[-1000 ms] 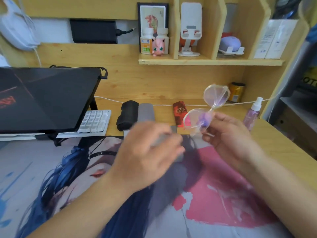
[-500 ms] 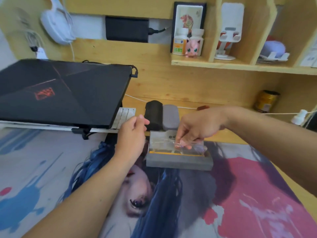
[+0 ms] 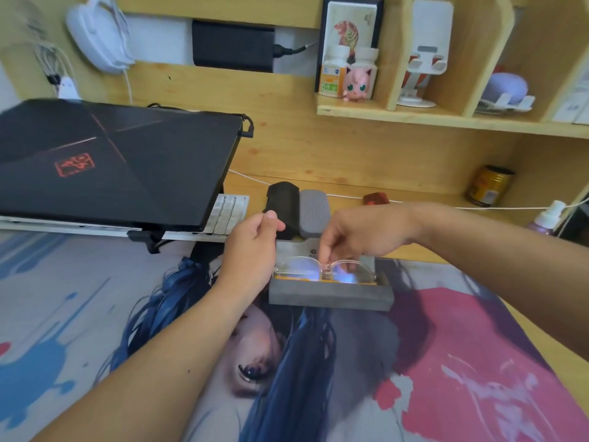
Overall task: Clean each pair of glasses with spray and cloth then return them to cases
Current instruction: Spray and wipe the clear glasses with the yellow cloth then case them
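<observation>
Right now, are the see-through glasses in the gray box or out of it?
In. The clear glasses lie inside the open gray case, with the right hand touching their bridge.

This is a home desk in a bedroom or study. Above the hands, a wooden shelf [image 3: 446, 118] holds a pink toy figure [image 3: 357, 83], pill bottles [image 3: 333, 71] and a phone stand [image 3: 425, 52]. To their left sits a closed laptop [image 3: 111, 164] over a keyboard [image 3: 228, 213]. Beneath them lies a printed anime desk mat [image 3: 446, 362].
</observation>
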